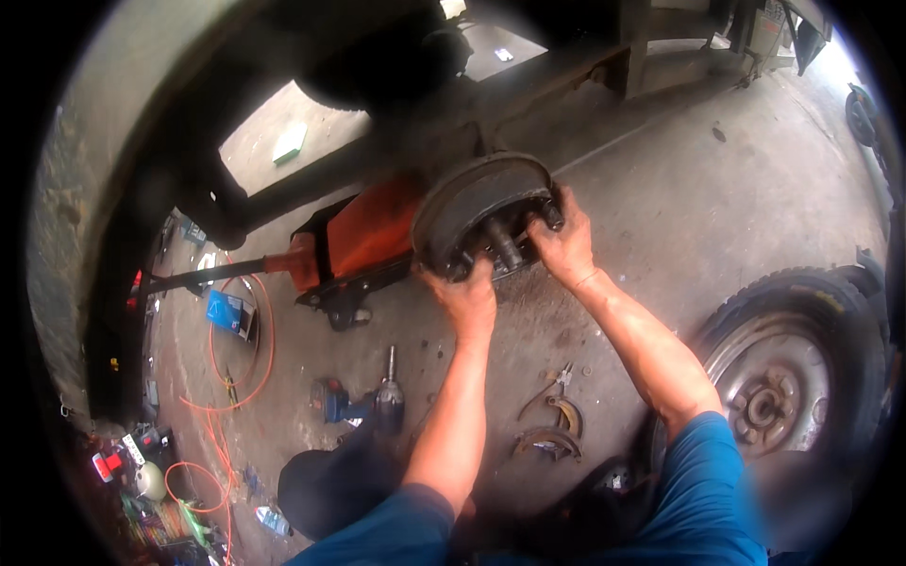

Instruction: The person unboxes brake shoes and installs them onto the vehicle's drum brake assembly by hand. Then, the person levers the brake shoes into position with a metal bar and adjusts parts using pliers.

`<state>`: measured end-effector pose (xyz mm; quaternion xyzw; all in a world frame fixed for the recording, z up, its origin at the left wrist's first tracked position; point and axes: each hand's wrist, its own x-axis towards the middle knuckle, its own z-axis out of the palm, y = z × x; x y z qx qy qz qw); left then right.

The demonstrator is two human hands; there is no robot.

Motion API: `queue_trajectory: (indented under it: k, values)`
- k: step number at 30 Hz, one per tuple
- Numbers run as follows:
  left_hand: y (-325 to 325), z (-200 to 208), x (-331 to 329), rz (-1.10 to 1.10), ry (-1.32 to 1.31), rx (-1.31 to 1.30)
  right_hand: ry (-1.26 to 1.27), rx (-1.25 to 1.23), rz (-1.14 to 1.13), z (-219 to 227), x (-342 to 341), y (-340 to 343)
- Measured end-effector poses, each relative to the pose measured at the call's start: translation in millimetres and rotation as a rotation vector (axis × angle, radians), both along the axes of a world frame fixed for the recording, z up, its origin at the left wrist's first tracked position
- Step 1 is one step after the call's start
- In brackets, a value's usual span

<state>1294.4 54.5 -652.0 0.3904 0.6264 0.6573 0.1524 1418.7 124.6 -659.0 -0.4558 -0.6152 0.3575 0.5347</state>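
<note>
A dark, greasy brake drum point(460, 215) sits in front of me under the vehicle, tilted, with a hub or shaft end point(504, 245) showing at its centre. My left hand point(464, 294) grips the drum's lower left edge, fingers curled round it. On the right side, my right hand point(564, 243) is closed over the edge, its thumb toward the middle. The fingers of both hands are partly hidden behind the metal. Whether the drum rests on the axle or hangs free I cannot tell. Behind it stands a red floor jack point(373, 226) with a long dark handle.
Curved brake shoes point(547, 440) and pliers point(564, 374) lie on the concrete below my hands. A wheel with tyre point(772, 377) is at the right. Left are a cordless power tool point(342, 401), a blue box point(226, 311) and an orange hose point(270, 363). The vehicle's frame crosses above.
</note>
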Motion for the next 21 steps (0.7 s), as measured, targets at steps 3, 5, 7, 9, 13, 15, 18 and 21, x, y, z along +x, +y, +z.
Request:
queue_trajectory:
  k: [3, 5, 7, 9, 13, 15, 18, 21]
  values:
    - [1.1, 8.0, 6.4, 0.014, -0.047, -0.022, 0.1, -0.056, -0.027, 6.2, -2.8, -4.2]
    - [-3.0, 16.1, 13.6, 0.02, -0.074, -0.02, 0.125, -0.158, 0.06, 11.5, 7.2, -10.1]
    - [-6.1, 25.7, 12.9, -0.006, -0.104, -0.106, 0.144, -0.214, 0.092, 4.4, 8.1, -10.3]
    - [-7.8, 18.5, 9.8, -0.026, -0.071, -0.094, 0.194, -0.303, 0.138, 14.1, 6.6, -12.4]
    - [-5.5, 18.6, 12.0, 0.078, -0.031, -0.018, 0.127, -0.358, 0.154, 13.5, 4.3, -16.3]
    - [-15.6, 20.3, 12.1, 0.082, -0.069, -0.064, 0.033, -0.414, 0.141, -12.3, -2.4, -19.0]
    - [-15.8, 11.1, 8.7, 0.095, 0.194, -0.29, -0.04, -0.363, 0.119, -20.9, 2.8, -10.1]
    - [-14.5, 22.0, 2.5, 0.07, -0.015, -0.21, 0.071, -0.427, 0.099, 10.1, -10.8, -22.0]
